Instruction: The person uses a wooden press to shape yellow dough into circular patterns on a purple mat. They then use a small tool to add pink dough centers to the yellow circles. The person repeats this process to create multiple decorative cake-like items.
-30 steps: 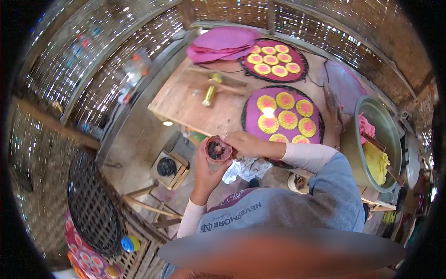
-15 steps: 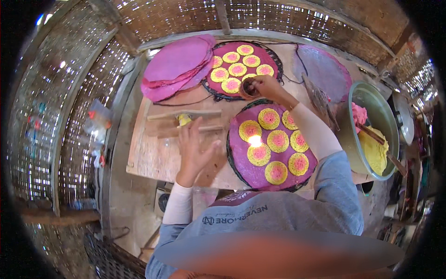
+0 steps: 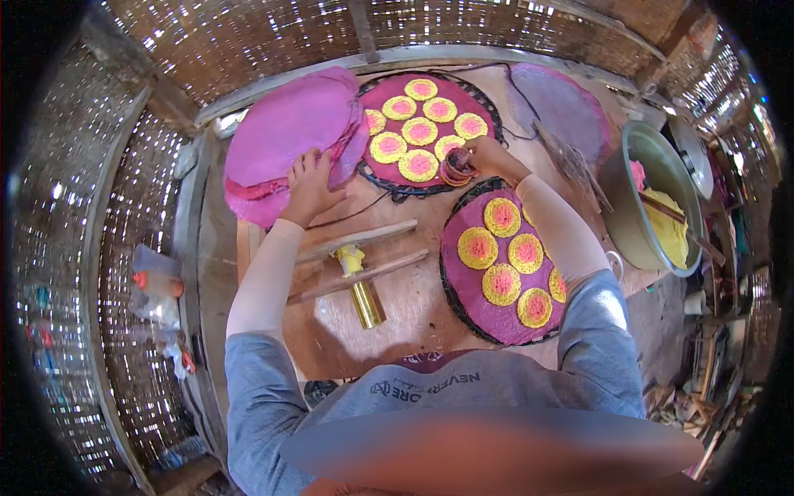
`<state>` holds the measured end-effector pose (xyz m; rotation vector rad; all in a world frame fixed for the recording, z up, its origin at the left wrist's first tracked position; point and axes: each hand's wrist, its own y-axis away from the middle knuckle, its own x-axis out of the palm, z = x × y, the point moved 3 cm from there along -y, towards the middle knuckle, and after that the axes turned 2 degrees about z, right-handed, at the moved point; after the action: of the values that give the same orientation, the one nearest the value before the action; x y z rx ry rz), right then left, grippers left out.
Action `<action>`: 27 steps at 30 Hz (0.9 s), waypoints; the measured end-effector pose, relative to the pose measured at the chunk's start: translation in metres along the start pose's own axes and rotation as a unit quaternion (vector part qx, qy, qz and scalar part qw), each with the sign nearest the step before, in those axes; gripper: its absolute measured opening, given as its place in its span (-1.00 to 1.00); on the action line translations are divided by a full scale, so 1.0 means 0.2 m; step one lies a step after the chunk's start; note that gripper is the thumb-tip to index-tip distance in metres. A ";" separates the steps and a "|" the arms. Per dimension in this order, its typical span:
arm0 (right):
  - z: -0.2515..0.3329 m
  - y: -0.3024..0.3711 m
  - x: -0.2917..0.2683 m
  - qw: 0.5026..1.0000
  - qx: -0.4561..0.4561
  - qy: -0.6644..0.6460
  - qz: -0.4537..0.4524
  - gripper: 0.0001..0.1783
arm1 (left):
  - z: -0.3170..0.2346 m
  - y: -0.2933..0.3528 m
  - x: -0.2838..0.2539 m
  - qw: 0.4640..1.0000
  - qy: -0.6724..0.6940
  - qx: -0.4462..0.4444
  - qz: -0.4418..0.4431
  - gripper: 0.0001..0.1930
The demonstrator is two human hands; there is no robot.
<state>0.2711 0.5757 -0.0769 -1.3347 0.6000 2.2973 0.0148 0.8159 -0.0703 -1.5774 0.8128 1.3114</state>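
Note:
My right hand [image 3: 488,157] grips a small round dark mould [image 3: 457,169] and presses it down on the far round tray [image 3: 484,99], which carries a purple sheet with several yellow-and-pink discs. My left hand [image 3: 310,186] lies flat, fingers apart, on the edge of a stack of pink round sheets [image 3: 285,136]. A nearer round tray [image 3: 453,289] with a purple sheet and several yellow-and-pink discs lies under my right forearm.
A wooden press with a brass cylinder [image 3: 364,302] sits on the wooden table [image 3: 347,347]. A metal bowl [image 3: 624,223] with yellow and pink dough and a stick stands at the right. Another purple sheet [image 3: 562,103] lies at the back right. Woven bamboo walls surround the table.
My right hand with the mould has come down to the near edge of the far tray. My left hand has moved from the press up to the pink sheet stack.

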 end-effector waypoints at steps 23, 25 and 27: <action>0.58 -0.57 0.19 0.990 -0.040 -0.121 -0.062 -0.69 | 0.54 -0.07 0.05 0.983 0.111 -0.035 -0.143 -0.74; 0.60 -0.65 0.25 0.990 -0.057 -0.106 -0.075 -0.68 | 0.53 -0.06 0.07 0.985 0.088 -0.020 -0.150 -0.73; 0.60 -0.72 0.30 0.993 -0.043 -0.099 -0.054 -0.66 | 0.51 -0.05 0.10 0.989 0.086 -0.042 -0.112 -0.71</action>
<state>0.2380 0.7684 -0.0985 -1.1279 0.3598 2.3517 -0.0114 0.9153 -0.0899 -1.8108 0.6684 1.0719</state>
